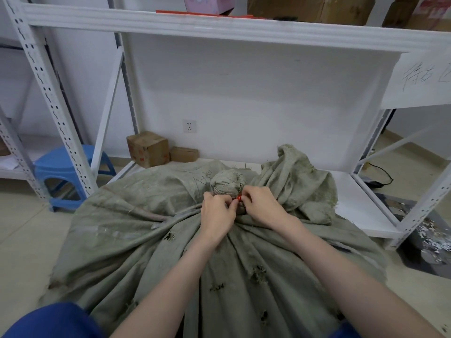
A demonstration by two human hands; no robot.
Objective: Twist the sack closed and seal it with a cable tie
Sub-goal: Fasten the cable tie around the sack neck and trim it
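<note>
Both forearms [170, 276] cross the sack [134, 228] to its twisted neck [227, 185] — left grip [217, 212] and right grip [262, 206] pinch the cable tie [239, 197] lying between them.

The sack [170, 228] is coarse woven cloth, grey-green, matt and rough, with frayed holes where loose threads stick out. The cable tie [239, 197] at its bunched neck looks like smooth red plastic. The shelf rack [219, 29] is white painted metal, smooth and slightly dull, with punched uprights. The stool [66, 164] is smooth blue plastic with a faint sheen. The box [147, 148] is matt brown cardboard. The floor [22, 228] is smooth pale tile.
</note>
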